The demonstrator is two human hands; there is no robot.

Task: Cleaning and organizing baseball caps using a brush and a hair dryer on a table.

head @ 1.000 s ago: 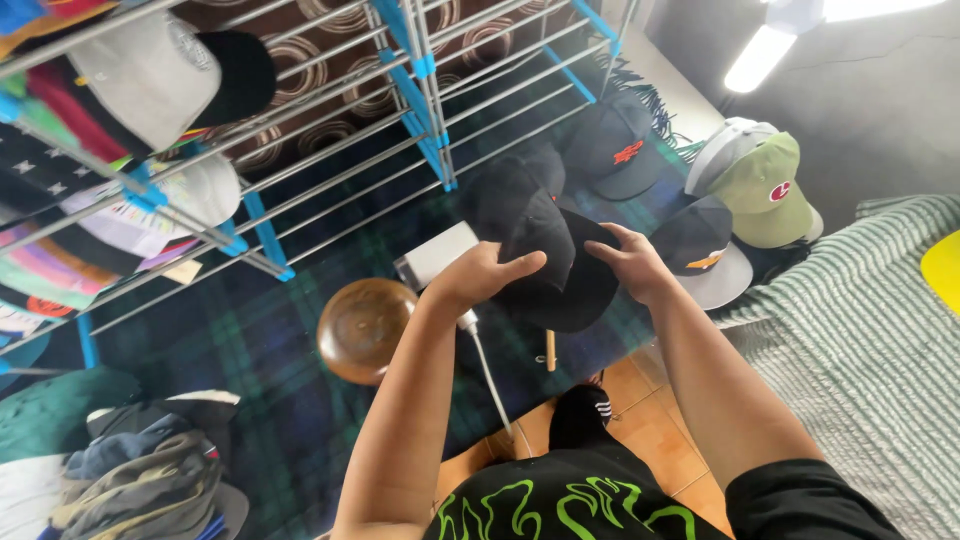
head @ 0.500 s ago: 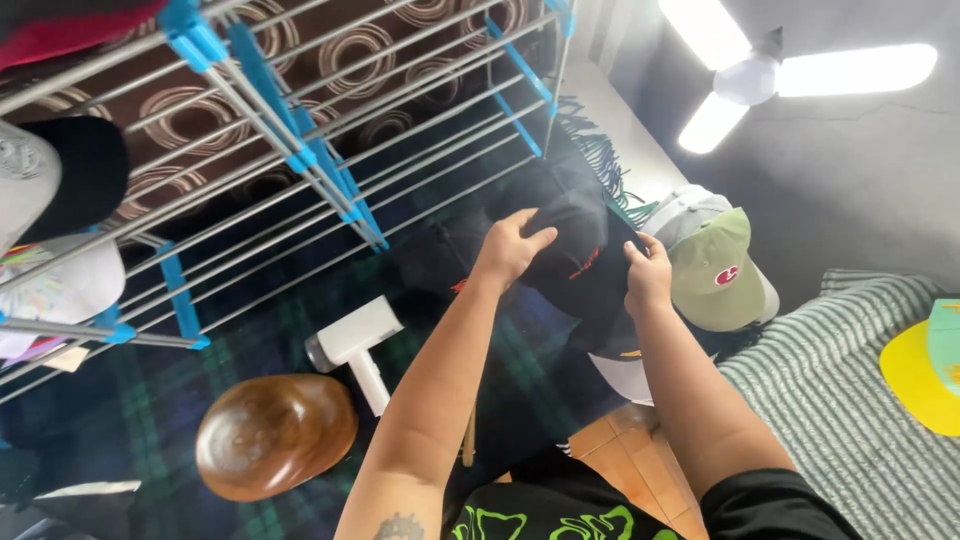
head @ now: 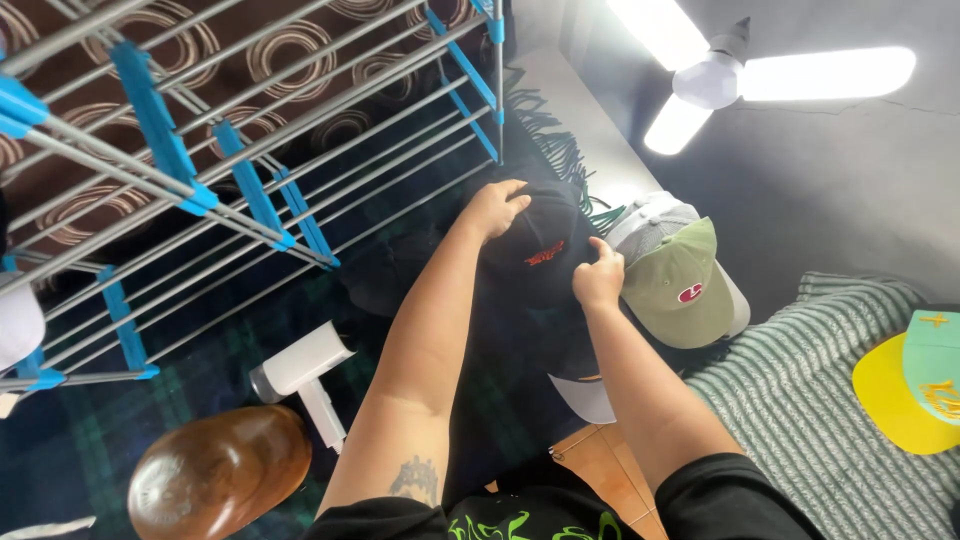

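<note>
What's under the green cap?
A white mesh-backed cap peeks out beneath the green cap. Anything lower is covered. The right hand touches the black cap beside it.

Black cap (head: pixel 540 262), red emblem on front, lying on dark plaid blanket, beside olive cap.

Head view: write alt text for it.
Both hands, left hand and right hand, rest on a black cap with a red emblem. An olive green cap lies to its right, a grey-and-blue rack to its left.
</note>
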